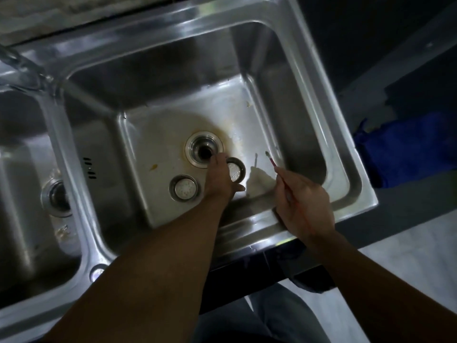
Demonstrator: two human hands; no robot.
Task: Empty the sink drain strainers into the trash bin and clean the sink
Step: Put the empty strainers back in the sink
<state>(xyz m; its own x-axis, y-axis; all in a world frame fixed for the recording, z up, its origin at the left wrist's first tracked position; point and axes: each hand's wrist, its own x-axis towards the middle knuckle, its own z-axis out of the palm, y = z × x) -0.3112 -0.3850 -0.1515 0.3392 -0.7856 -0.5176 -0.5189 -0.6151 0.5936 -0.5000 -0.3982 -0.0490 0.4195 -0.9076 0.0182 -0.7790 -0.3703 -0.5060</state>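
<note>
I look down into the right basin of a steel double sink point(309, 134). Its open drain hole point(204, 151) has a brownish stain around it. Two round drain strainers lie on the basin floor: one strainer point(184, 188) left of my left hand point(220, 179), the other strainer point(236, 170) just right of it and partly covered. My left hand reaches down to the drain's near edge; its fingertips are hidden. My right hand point(303, 204) holds a thin red brush point(272, 160) over the basin's right side. A pale wet clump point(256, 181) lies between the hands.
The left basin point(22, 194) has its own drain point(57, 196). A faucet point(17, 63) stands at the upper left. A blue cloth or bag point(405, 147) sits on the dark floor to the right. Small food scraps point(153, 167) dot the basin floor.
</note>
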